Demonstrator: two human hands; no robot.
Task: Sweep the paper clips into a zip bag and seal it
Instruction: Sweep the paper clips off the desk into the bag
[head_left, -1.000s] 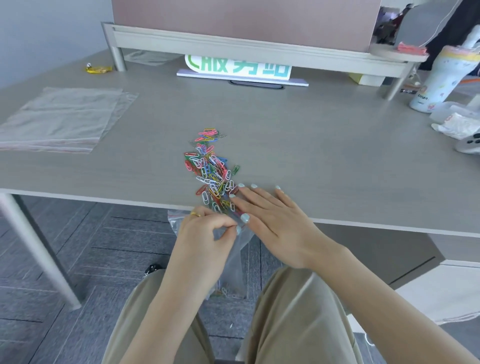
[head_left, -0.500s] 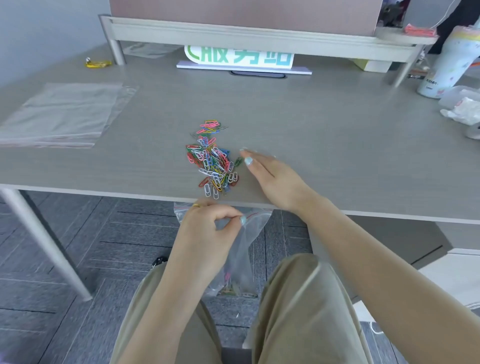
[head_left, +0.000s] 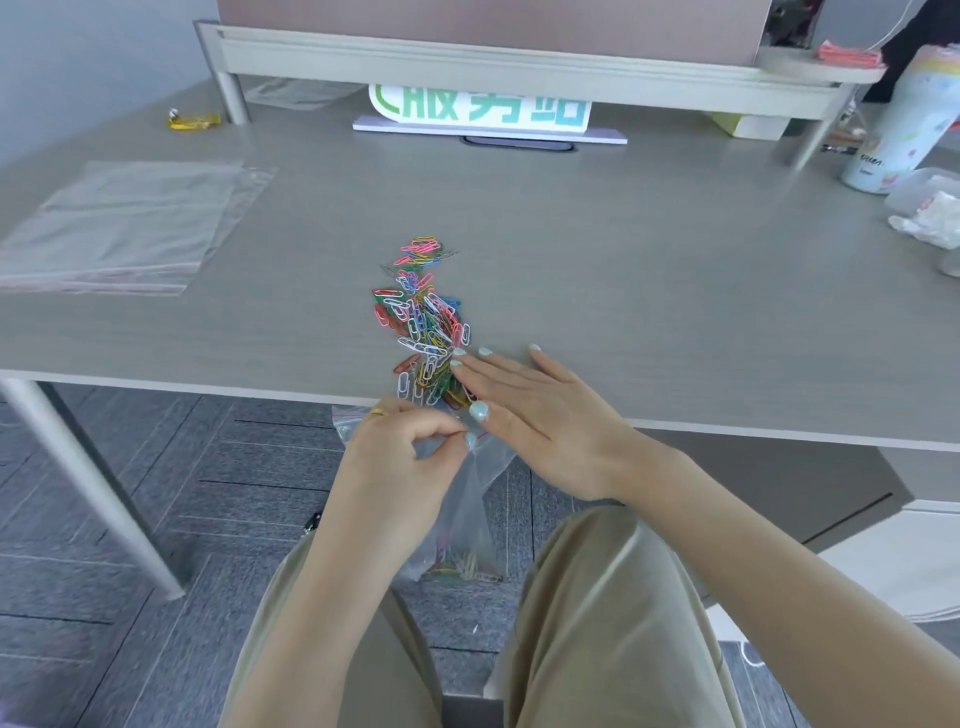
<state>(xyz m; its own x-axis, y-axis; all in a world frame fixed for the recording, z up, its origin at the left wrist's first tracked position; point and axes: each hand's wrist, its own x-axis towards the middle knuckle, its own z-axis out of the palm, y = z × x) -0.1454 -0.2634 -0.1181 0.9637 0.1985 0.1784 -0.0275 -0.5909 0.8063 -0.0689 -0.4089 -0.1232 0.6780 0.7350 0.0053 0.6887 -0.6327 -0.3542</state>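
Observation:
A heap of coloured paper clips (head_left: 422, 322) stretches from the middle of the grey desk (head_left: 649, 291) to its front edge. A clear zip bag (head_left: 470, 512) hangs just below that edge, its mouth held up by my left hand (head_left: 402, 467), which pinches the rim. Several clips lie in the bag's bottom. My right hand (head_left: 535, 410) lies flat on the desk, fingers spread, touching the near right side of the heap at the edge.
A second clear bag (head_left: 124, 223) lies flat at the desk's left. A yellow wrapper (head_left: 192, 120) sits at the back left, a green-lettered sign (head_left: 483, 111) under the shelf, a cup (head_left: 893, 130) and crumpled tissue (head_left: 930, 218) at the right. My knees are below the bag.
My right hand had reached farther out beside the heap and has now drawn back toward the desk's front edge, dragging clips with it. My left hand keeps holding the bag.

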